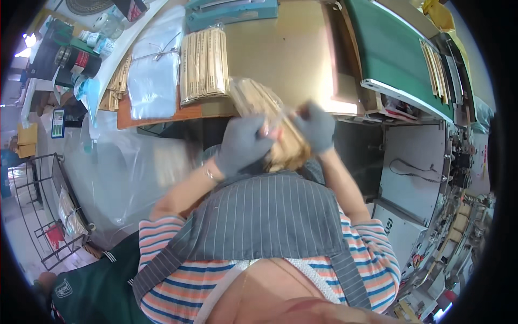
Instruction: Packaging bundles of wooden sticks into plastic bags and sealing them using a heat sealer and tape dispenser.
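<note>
In front of my apron I have a clear plastic bag of slim tan sticks, tilted with its top leaning away to the left. My left hand, in a grey glove, is closed around the bag's left side. My right hand, gloved too, has its fingers pinched together at the bag's right edge; motion blurs the fingertips. Just beyond my left hand, on the table edge, lies a similar pack of tan sticks. Beside it is a stack of clear plastic bags tied with a thin cord.
A tan board covers the middle of the table, with a blue box at its back. On the right stands a green-topped surface. Jars and bottles crowd the far left, above a black wire rack.
</note>
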Demonstrator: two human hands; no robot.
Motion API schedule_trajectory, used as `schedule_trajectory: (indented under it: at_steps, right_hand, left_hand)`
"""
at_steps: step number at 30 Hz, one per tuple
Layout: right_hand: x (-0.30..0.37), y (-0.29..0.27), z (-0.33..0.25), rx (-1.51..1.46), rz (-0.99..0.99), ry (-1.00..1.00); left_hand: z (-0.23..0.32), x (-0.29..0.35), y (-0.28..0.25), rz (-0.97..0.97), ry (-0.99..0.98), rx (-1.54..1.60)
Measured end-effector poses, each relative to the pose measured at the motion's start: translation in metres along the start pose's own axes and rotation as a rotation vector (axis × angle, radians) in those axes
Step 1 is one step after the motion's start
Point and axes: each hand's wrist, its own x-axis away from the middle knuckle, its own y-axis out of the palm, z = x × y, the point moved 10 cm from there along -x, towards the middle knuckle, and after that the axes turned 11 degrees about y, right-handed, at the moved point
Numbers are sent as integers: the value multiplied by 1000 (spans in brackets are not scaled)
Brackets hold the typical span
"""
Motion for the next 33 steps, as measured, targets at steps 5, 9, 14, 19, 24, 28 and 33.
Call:
schedule_trajectory:
  at_steps: [5, 9, 14, 19, 24, 28, 33]
  right_hand:
    - [-35, -82, -77, -123, 423, -351]
    - [-108, -90, -79, -23, 297, -274]
    - [-135, -134, -121, -114, 268, -303]
    - [-134, -164, -142, 135, 280, -302]
    - [-165, -142, -110, -44, 27, -145]
    - [-163, -143, -112, -73, 11, -199]
    - [-141, -175, -152, 145, 249, -518]
  left_hand:
    - [-47, -90, -76, 293, -106, -36]
    - [-40, -139, -89, 306, 167, -241]
    - [-16, -174, -103, 238, 528, -857]
    - [-69, -194, -101, -271, -93, -284]
    - [-53, -197, -101, -165, -104, -144]
    - [-62, -191, -106, -95, -157, 176]
    - [-43, -182, -107, -86, -180, 311]
